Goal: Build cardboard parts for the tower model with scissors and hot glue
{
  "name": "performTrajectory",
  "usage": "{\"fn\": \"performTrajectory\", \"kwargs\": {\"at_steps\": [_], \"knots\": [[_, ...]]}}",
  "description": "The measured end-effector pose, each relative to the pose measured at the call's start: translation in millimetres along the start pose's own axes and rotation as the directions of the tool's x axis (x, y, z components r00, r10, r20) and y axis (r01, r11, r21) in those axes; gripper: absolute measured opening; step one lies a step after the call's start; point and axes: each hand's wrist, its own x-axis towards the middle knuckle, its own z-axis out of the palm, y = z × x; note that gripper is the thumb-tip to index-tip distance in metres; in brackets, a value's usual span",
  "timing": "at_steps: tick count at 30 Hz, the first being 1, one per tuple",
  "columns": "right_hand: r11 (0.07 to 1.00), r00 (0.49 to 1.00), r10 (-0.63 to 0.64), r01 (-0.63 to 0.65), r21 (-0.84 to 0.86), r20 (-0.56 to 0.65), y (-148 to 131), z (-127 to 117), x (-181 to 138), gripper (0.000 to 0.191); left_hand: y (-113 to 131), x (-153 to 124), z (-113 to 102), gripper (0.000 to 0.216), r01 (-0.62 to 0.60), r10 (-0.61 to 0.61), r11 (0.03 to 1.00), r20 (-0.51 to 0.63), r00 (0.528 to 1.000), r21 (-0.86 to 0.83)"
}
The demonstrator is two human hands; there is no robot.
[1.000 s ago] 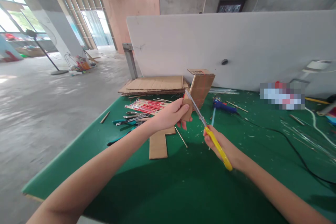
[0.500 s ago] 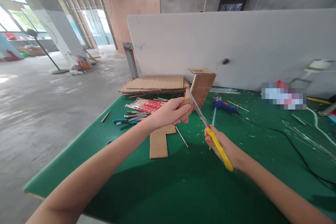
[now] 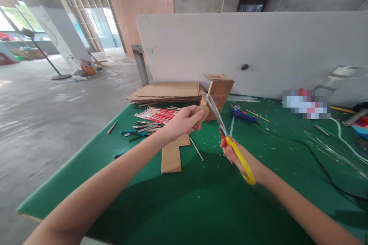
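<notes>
Both outstretched: left hand (image 3: 188, 120) pinching cardboard (image 3: 205, 110), right hand (image 3: 246, 154) gripping scissors (image 3: 223, 127).

Left grip (image 3: 187, 121) pinched, right grip (image 3: 248, 157) curled, arms (image 3: 123, 171) outstretched

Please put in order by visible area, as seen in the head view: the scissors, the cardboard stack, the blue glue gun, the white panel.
1. white panel
2. cardboard stack
3. scissors
4. blue glue gun
Nearness to the camera likely enlarges the scissors.
</notes>
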Motion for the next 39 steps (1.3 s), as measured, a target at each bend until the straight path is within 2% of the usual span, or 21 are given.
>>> {"fn": "performTrajectory", "kwargs": {"at_steps": [3,7,12,17,26,34,39], "knots": [[1.000,0.999,0.000,0.000,-0.010,0.040,-6.0,-3.7,-2.6,0.054,-2.2,1.6,0.7,0.020,0.017,-0.017,1.000,-0.038,0.999,-0.020],[1.000,0.998,0.029,-0.029,-0.003,0.063,-10.7,-5.8,-4.1,0.051,-0.5,0.7,2.2,0.019,-0.041,0.041,0.999,-0.066,0.997,-0.013],[0.999,0.998,0.033,-0.032,-0.030,0.061,-8.5,-6.7,-4.6,0.051,2.9,-1.9,-0.7,0.026,-0.062,0.062,0.997,-0.010,0.998,0.036],[0.998,0.996,0.066,-0.065,-0.009,0.064,-6.4,-7.3,-5.4,0.048,1.8,-2.4,-3.7,0.026,-0.045,0.046,0.999,0.021,0.999,-0.006],[0.998,0.997,0.055,-0.056,-0.025,-0.057,-0.1,0.4,-2.4,0.050,1.9,-2.9,-1.5,0.026,-0.021,0.024,0.997,0.045,0.999,-0.071],[0.994,0.993,0.111,-0.110,0.022,-0.027,0.4,7.1,-0.5,0.048,-1.9,-3.3,6.6,0.026,-0.045,0.053,0.984,0.040,0.998,-0.174],[0.995,0.995,0.094,-0.093,0.046,-0.030,4.9,11.4,1.6,0.049,-5.3,-2.5,10.6,0.026,-0.025,0.035,0.976,0.045,0.998,-0.218]]}}
